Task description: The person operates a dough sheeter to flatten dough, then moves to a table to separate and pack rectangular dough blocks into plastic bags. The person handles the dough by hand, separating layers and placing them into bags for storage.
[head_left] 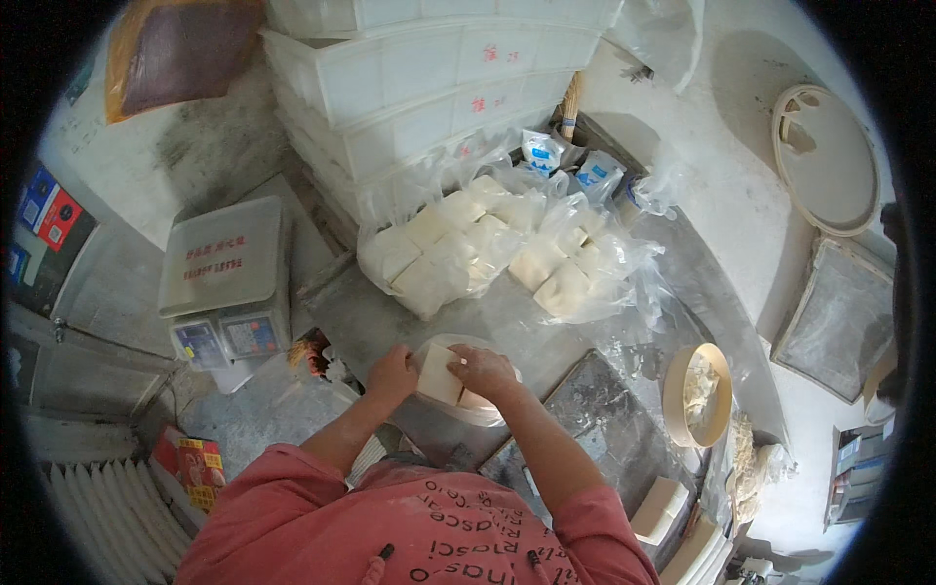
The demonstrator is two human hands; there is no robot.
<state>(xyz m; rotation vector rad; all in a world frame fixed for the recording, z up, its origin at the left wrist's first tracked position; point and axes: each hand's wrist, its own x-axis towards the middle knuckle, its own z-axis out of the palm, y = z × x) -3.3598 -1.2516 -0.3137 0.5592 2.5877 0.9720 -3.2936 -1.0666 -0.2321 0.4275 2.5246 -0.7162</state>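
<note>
A clear plastic bag [479,418] lies on the grey worktop in front of me, with pale cream blocks [439,374] inside or on it. My left hand [393,374] is at the left rim of the bag, its fingers closed on the plastic. On the right, my right hand [482,371] rests over the blocks with its fingers on the top of one; whether it grips that block cannot be told. Beyond the hands stand two clear bags filled with similar blocks [431,252], [567,270] side by side.
Stacked white plastic crates [409,80] rise behind the bags. A digital scale [227,256] stands at the left. Right of me are a dark board [585,417], a round wooden sieve [698,395] with pale scraps, and a loose pale block [659,510].
</note>
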